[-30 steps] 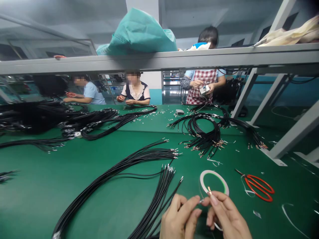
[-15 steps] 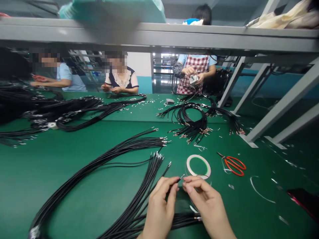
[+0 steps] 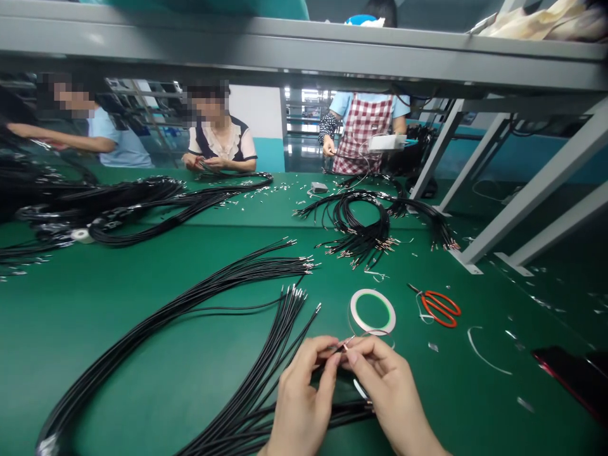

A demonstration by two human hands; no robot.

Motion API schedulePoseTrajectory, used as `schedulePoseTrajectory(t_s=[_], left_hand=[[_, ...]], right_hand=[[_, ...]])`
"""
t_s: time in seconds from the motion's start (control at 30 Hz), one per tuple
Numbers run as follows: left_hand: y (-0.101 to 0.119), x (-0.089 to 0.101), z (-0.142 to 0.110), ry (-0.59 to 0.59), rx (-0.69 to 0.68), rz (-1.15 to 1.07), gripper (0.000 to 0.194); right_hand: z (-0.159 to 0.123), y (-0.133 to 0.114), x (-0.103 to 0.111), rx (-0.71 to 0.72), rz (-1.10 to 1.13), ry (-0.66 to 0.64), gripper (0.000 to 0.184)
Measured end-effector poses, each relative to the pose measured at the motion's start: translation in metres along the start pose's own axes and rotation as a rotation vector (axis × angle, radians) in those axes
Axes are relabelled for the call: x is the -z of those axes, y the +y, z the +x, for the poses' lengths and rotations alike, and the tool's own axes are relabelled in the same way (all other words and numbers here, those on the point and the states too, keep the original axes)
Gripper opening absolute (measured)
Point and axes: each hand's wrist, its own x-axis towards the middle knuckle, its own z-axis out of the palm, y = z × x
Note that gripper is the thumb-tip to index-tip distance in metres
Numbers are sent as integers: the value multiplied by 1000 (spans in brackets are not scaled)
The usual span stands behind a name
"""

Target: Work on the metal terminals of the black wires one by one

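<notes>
My left hand [image 3: 306, 389] is closed in a pinch around a black cable [image 3: 340, 348], near its metal-tipped end. Fingers of my right hand [image 3: 387, 380] meet it there, pinching a narrow strip of tape against the cable end. Just beyond both hands lies a white-rimmed tape roll [image 3: 353, 310], with a thin strand curving from it toward my fingers. A bundle of black cables [image 3: 256, 373] with silvery tips runs past my left hand. More cable ends [image 3: 351, 413] lie under my wrists. Some of the strip is hidden by my fingertips.
Orange-handled scissors [image 3: 441, 308] lie right of the roll, among tape scraps [image 3: 432, 347]. A dark red-edged object [image 3: 570, 380] is at far right. Coiled cables [image 3: 361, 228] lie farther back near metal shelf legs [image 3: 527, 190]. Co-workers [image 3: 221, 136] work across the table beneath an overhead shelf [image 3: 304, 50].
My right hand has come in to the left hand, closing the small gap at the cable end. Across the table, a co-worker in a checked apron has shifted a white box to the right.
</notes>
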Motion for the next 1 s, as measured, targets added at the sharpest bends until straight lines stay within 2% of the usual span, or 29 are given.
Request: schedulePoseTrajectory(t_s=[0.5, 0.87, 1.0], left_hand=[[8, 3, 5, -32, -168, 62, 32], [2, 2, 2, -74, -147, 31, 36], [1, 1, 2, -61, -74, -5, 30]], right_hand=[[2, 2, 4, 14, -18, -28, 20], [3, 0, 3, -3, 28, -32, 18], [3, -1, 3, -10, 41, -33, 19]])
